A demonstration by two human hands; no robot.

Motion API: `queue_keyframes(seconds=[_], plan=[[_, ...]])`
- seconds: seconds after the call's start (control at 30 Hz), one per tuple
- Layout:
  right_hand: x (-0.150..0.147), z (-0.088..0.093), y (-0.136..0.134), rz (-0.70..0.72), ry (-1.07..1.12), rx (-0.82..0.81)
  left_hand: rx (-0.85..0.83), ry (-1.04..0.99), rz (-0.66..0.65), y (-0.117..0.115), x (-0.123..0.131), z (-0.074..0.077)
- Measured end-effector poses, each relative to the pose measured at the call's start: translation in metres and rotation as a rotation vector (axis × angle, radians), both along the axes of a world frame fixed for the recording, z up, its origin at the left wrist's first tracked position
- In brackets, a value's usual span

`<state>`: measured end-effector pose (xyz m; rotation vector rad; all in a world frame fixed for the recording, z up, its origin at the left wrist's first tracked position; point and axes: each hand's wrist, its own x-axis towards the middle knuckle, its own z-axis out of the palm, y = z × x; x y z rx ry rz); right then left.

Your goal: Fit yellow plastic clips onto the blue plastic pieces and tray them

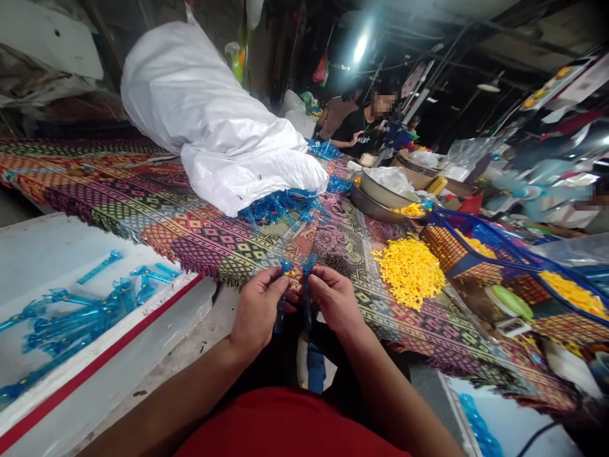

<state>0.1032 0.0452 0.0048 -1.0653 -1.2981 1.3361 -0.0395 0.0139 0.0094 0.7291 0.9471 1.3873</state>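
Red shirt [285, 425] at the lower edge, very close under the view. Left hand [257, 311] and right hand [335, 299] raised just in front of it, fingers of each hand pressed together and clamped on thin blue plastic pieces [307, 292], just below the edge of a woven patterned cloth [190, 235]. To the left, more blue pieces [71, 324] lying in a white tray [95, 374]. To the right, small yellow parts [409, 273] heaped on the cloth, near a blue-rimmed basket [480, 254]. Farther ahead, a big white plastic sack [204, 114] on the cloth.

Glossy blue plastic pieces [307, 289]; rough woven tablecloth [190, 231].
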Motion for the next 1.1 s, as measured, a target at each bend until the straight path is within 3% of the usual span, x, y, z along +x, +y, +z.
queue_keyframes(seconds=[0.1, 0.2, 0.27, 0.37, 0.53, 0.63, 0.77, 0.87, 1.0, 1.1], plan=[[0.016, 0.001, 0.015, -0.122, -0.405, 0.224, -0.041, -0.066, -0.024, -0.001, 0.001, 0.002], [0.023, 0.005, 0.033, -0.131, -0.908, 0.445, -0.066, -0.058, -0.049, -0.001, 0.001, 0.001], [0.02, 0.005, 0.04, -0.067, -1.163, 0.476, -0.074, -0.033, -0.073, 0.0, 0.002, 0.0], [0.01, 0.003, 0.043, -0.006, -1.359, 0.488, -0.072, -0.005, -0.105, 0.002, 0.004, -0.003], [0.023, 0.003, 0.044, 0.05, -1.267, 0.579, -0.073, -0.017, -0.163, 0.004, 0.007, -0.006], [0.066, 0.005, 0.043, -0.096, -1.08, 0.624, -0.079, -0.013, -0.184, 0.004, 0.007, -0.008], [0.141, -0.003, 0.028, -0.394, -1.062, 0.492, -0.07, 0.013, -0.228, 0.002, 0.011, -0.012], [0.177, -0.017, 0.006, -0.407, -1.136, 0.411, -0.06, 0.062, -0.288, 0.0, 0.021, -0.012], [0.183, -0.033, -0.008, -0.37, -1.228, 0.426, -0.049, 0.134, -0.383, -0.008, 0.04, -0.01], [0.174, -0.034, -0.003, -0.348, -1.35, 0.46, -0.01, 0.211, -0.423, -0.013, 0.05, -0.008]])
